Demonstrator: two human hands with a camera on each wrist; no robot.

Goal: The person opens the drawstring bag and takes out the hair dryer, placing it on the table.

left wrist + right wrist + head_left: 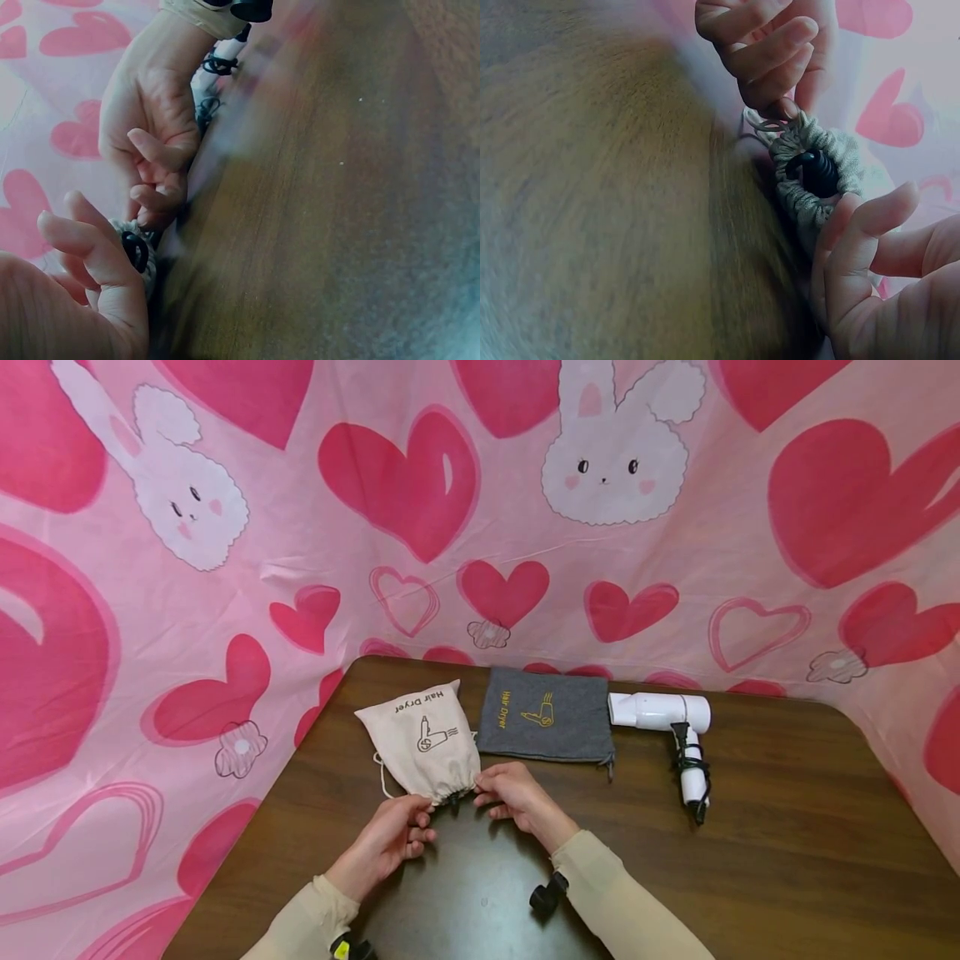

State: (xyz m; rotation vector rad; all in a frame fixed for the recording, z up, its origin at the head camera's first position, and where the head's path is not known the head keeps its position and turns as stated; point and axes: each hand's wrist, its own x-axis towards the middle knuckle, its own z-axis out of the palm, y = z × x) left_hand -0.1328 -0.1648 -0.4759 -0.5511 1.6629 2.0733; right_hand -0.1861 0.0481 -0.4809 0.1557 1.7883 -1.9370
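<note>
A cream drawstring bag (408, 739) printed "Hair Dryer" lies on the table with its gathered mouth toward me. My left hand (386, 839) pinches the left side of that mouth. On the opposite side, my right hand (521, 797) pinches the rim between thumb and finger. The right wrist view shows the ruffled opening (802, 206) partly drawn in, with a coiled black cord (821, 176) visible inside it. Whatever else the bag contains is hidden by the cloth. Thin drawstring loops (761, 124) stick out beside my left fingertips.
A dark grey drawstring bag (543, 718) with yellow "Hair Dryer" print lies flat just right of the cream one. Beside it is a white hair dryer (660, 712), its black cord wrapped round the handle. Pink heart-patterned cloth (510, 527) hangs behind the wooden table (780, 827).
</note>
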